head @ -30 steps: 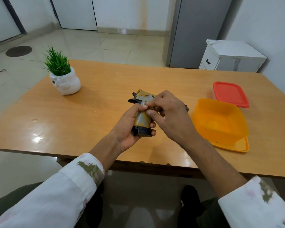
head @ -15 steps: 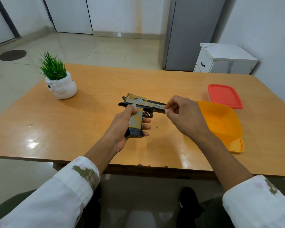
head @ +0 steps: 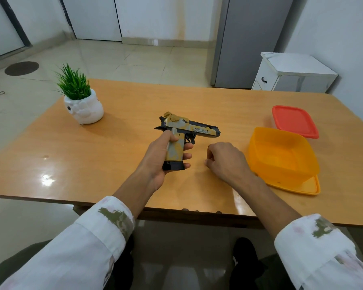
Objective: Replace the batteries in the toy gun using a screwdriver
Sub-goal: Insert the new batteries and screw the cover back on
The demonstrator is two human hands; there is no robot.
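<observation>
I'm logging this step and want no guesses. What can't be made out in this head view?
Head view: whether the right hand pinches anything; its own curled fingers hide the fingertips.
Head view: much of the grip of the toy gun; the left hand is wrapped around it.
Head view: what the red-lidded box holds; its lid covers it.

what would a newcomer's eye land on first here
The tan and black toy gun stands out, held by its grip in the left hand over the middle of the wooden table. Next, the open orange container at the right with a red lid behind it, and the potted plant at the far left.
</observation>
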